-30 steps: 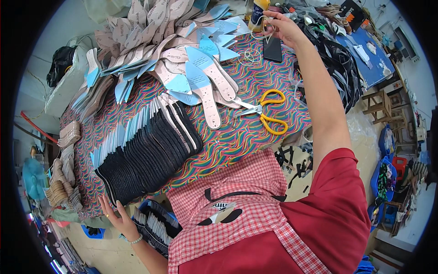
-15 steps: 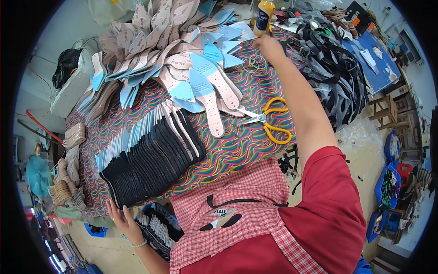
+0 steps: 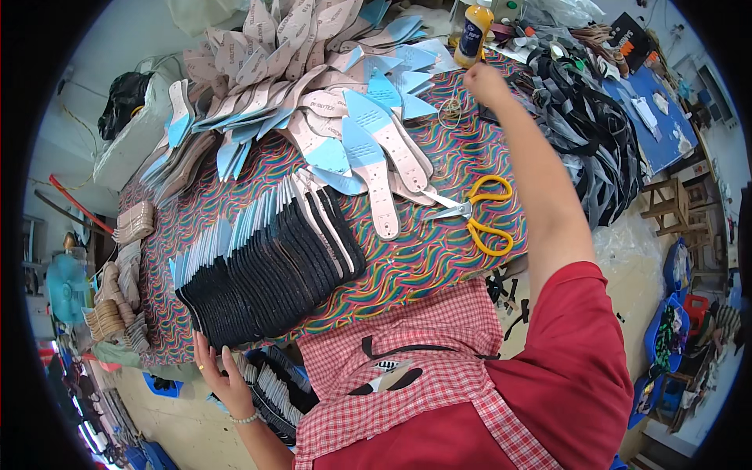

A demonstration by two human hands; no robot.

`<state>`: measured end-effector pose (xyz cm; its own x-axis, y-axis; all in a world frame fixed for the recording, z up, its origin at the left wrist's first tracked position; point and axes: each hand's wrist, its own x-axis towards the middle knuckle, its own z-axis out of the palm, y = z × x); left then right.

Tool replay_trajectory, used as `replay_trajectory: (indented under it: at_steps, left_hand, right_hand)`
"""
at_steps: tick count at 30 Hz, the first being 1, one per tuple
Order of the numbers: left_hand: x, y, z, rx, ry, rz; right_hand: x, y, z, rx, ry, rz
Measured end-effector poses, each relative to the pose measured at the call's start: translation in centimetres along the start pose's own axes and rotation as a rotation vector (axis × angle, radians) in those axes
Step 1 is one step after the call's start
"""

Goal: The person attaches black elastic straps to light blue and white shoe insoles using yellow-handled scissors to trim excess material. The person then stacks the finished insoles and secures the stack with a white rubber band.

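My right hand (image 3: 489, 86) reaches to the far side of the table, its fingers curled closed just below a bottle of yellow-orange liquid (image 3: 475, 35). Loops of thin pale cord (image 3: 451, 112) lie beside those fingers; I cannot make out what is in them. My left hand (image 3: 225, 381), fingers apart, rests at the near left end of a long row of black-edged insole pieces (image 3: 266, 270), fingertips against or close to it. That row stands on edge, packed tightly. Scissors with yellow handles (image 3: 472, 211) lie partly spread on the table, right of some pink-and-blue insole pieces (image 3: 368, 157).
A patterned cloth (image 3: 423, 266) covers the table. Heaped insole pieces (image 3: 258, 55) fill its far left, and a tangle of black and grey straps (image 3: 583, 133) hangs over the right side. Bundled beige pieces (image 3: 135, 222) sit at the left edge. A blue crate (image 3: 294, 374) with more pieces stands below.
The view has shifted slightly, so the table appears a little farther right. My right hand stays by the bottle, its fingers more curled; my left hand stays at the row's end.
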<state>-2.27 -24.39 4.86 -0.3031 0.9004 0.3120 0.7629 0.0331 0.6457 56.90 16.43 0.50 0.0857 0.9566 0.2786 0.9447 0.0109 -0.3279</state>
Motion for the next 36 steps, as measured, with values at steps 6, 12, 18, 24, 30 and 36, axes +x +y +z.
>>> replay_trajectory:
  at_steps: [6,12,18,24,30,36]
  left_hand:
    - [0.0,0.6,0.5,-0.104,-0.024,-0.002]
    - [1.1,3.6,2.5,-0.178,-0.100,0.103]
    - [0.8,4.4,3.4,-0.207,-0.160,0.132]
    - [-1.0,4.0,4.2,-0.189,-0.216,0.126]
    - [-1.8,5.0,5.1,-0.241,-0.237,0.152]
    - [-1.5,7.3,7.0,-0.378,-0.373,0.180]
  right_hand:
    - [1.1,0.1,-6.0,0.524,-0.005,0.133]
    - [0.0,-0.2,-8.2,0.649,-0.163,0.167]
    - [-0.2,-0.2,-9.4,0.633,-0.191,0.165]
    - [-3.9,-2.8,-8.9,0.783,-0.197,0.213]
    - [-5.3,-2.4,-7.1,1.000,-0.173,0.238]
    - [-5.7,-3.9,-8.8,0.927,-0.191,0.170]
